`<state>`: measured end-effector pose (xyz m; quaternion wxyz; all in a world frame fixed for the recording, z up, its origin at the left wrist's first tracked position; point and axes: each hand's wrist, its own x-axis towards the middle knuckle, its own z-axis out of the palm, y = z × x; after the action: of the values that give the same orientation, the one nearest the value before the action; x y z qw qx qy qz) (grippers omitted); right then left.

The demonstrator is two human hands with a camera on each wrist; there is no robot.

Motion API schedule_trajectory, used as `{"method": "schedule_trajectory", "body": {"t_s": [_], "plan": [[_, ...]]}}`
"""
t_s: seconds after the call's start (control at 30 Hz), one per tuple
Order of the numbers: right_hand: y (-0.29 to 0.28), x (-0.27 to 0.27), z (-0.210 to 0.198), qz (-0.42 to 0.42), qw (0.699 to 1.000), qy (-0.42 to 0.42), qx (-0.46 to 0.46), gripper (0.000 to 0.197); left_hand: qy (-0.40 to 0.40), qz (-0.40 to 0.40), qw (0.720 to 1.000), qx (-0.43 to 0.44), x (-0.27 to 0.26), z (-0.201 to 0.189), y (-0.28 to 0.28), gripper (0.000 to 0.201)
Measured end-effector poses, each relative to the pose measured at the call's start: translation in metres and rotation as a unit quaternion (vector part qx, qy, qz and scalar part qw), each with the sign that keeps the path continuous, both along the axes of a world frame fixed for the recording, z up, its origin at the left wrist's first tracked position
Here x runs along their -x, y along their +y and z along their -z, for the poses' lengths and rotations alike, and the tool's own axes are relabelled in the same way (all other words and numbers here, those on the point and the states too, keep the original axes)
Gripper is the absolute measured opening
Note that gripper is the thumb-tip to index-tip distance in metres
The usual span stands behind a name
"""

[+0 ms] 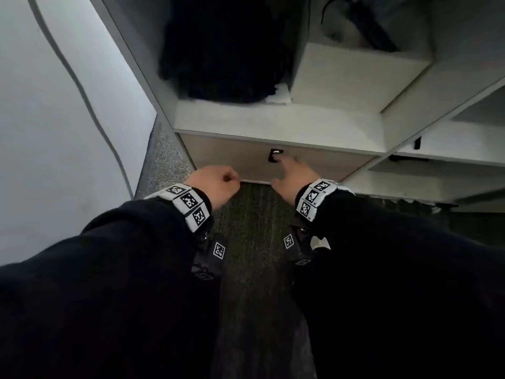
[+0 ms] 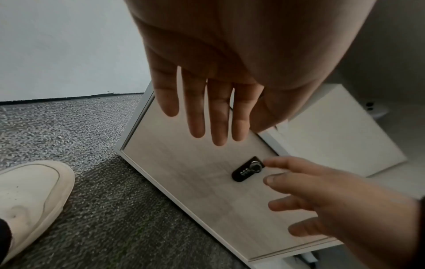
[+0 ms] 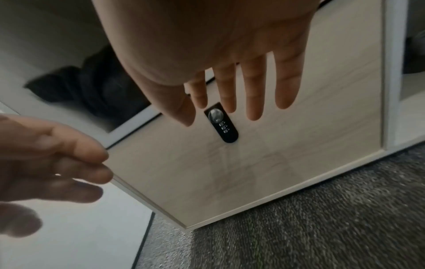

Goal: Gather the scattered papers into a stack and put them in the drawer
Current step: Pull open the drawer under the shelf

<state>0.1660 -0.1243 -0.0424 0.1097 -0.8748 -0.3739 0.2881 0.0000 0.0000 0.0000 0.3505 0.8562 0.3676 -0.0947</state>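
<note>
The drawer front [image 1: 232, 157] is a pale wood panel at the bottom of a white cabinet, standing closed near the floor. A black combination lock [image 1: 274, 155] with a silver knob sits in its middle. My right hand [image 1: 292, 170] reaches toward it with straight fingers, and its fingertips [image 3: 230, 102] are right at the knob of the lock [image 3: 222, 125]; I cannot tell if they touch. My left hand [image 1: 216, 181] hovers before the panel's left part, its fingers [image 2: 218, 118] straight and holding nothing. No papers show in either hand.
A black bag [image 1: 224, 50] fills the open compartment above the drawer, with a white scrap [image 1: 278, 95] at its right corner. A white box [image 1: 355, 75] stands beside it. Grey carpet [image 1: 254, 242] lies below, a white wall [image 1: 54, 105] to the left, and a white shoe [image 2: 30, 200].
</note>
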Motion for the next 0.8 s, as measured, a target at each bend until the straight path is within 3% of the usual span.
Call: {"method": "schedule_trajectory", "body": {"t_s": [0.2,0.4,0.5,0.63,0.8], "plan": [[0.027,-0.007,0.027,0.006,1.0,-0.009,0.016,0.065,0.006,-0.015,1.0,0.01,-0.003,0.025,0.02,0.025],[0.025,-0.003,0.029,0.026,0.999,-0.038,-0.003,0.049,-0.024,-0.012,0.999,-0.019,0.008,0.032,0.02,0.028],[0.021,0.008,0.027,-0.011,0.998,-0.058,0.026,0.036,-0.025,0.015,0.999,-0.034,0.013,0.031,0.015,0.032],[0.008,0.008,0.035,0.056,0.998,-0.021,0.01,0.053,-0.011,0.018,0.999,-0.026,0.019,0.032,0.012,0.032],[0.011,-0.005,0.029,0.014,0.998,-0.019,-0.053,0.053,0.016,0.013,1.0,-0.017,0.018,0.041,0.01,0.032]]}}
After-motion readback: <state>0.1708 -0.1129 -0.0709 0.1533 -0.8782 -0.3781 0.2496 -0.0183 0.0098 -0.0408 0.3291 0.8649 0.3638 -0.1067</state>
